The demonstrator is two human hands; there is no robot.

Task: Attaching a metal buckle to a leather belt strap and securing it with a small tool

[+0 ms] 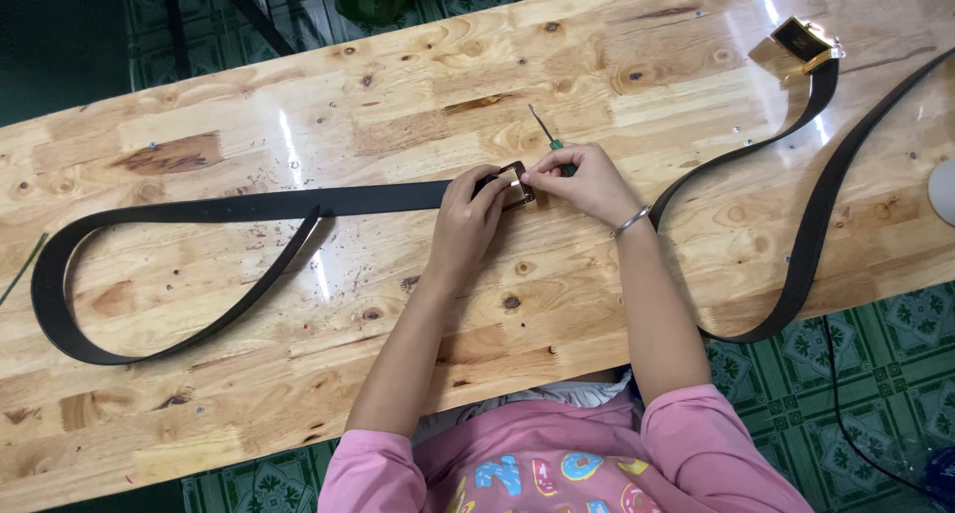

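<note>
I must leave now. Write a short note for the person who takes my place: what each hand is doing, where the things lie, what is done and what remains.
Left hand: pressing down on the buckle at the end of the black belt, which loops to the left on the wooden table.
Right hand: fingertips at the buckle, holding a small green-handled screwdriver that points away.
A second black belt with a gold buckle lies to the right, untouched.
Done: buckle sits on the belt end. Whether it is fastened cannot be seen; check it.
</note>
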